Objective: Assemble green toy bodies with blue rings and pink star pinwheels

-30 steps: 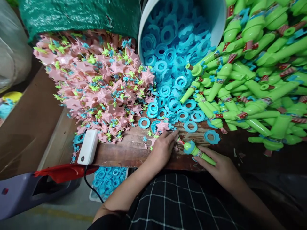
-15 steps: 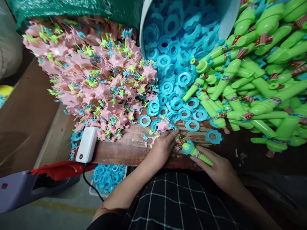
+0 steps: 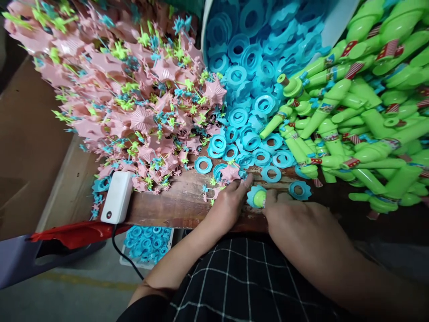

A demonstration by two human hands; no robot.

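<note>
My right hand point(image 3: 301, 223) is closed around a green plastic toy point(image 3: 259, 198) and covers most of it. Only its rounded end shows, with a blue scalloped ring point(image 3: 253, 192) around it, low over the front of the wooden table. Just left of it, my left hand point(image 3: 229, 203) rests at the table edge, fingers drawn together and pointing away from me. What those fingertips pinch, if anything, is hidden. Beyond them lies a pink star-shaped piece point(image 3: 229, 172) with small yellow and blue bits, partly over a blue ring point(image 3: 219, 171).
A heap of pink star pieces point(image 3: 142, 118) covers the left. Blue rings point(image 3: 237, 116) spill from a tipped white tub point(image 3: 342, 22); green toys point(image 3: 348, 116) pile up at right. A white power bank point(image 3: 117, 197) with a cable sits near the edge, above a bin of blue parts point(image 3: 147, 246).
My right hand has moved forward and left over the green toy, now hiding its handle and the red striped tip. My left hand has barely moved. The view has tilted slightly downward.
</note>
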